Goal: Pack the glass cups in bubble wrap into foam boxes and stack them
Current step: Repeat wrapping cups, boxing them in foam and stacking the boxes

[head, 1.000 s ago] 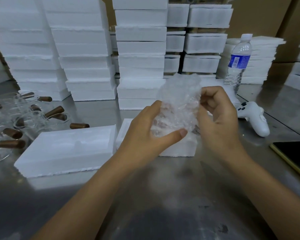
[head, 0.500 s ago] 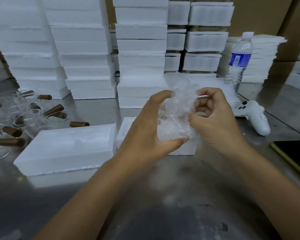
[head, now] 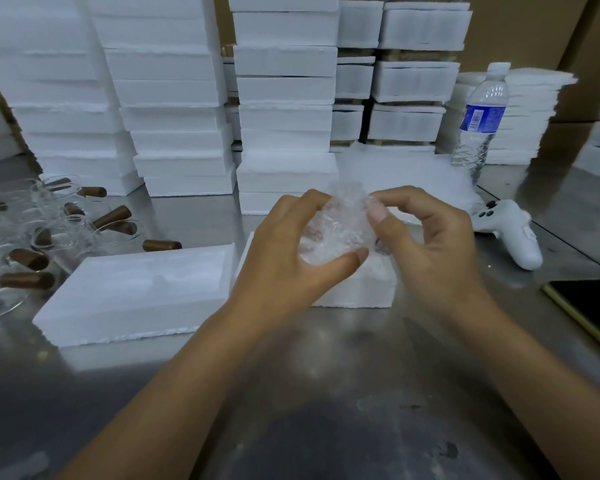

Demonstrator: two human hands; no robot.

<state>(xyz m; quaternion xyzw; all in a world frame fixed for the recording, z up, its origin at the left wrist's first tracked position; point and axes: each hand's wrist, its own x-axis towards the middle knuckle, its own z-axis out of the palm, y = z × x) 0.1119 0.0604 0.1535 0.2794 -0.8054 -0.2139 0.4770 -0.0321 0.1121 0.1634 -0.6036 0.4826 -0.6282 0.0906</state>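
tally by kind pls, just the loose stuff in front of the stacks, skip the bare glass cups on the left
foam box: 2
bubble-wrapped bundle: 1
water bottle: 1
white controller: 1
phone: 1
total: 6

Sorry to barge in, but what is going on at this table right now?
A person is holding a bubble-wrap bundle in both hands above a foam box on the metal table. The left hand cups it; the right hand pinches the wrap near its top. It is not in the box yet. Bare glass cups lie at the far left, stacked foam boxes behind.
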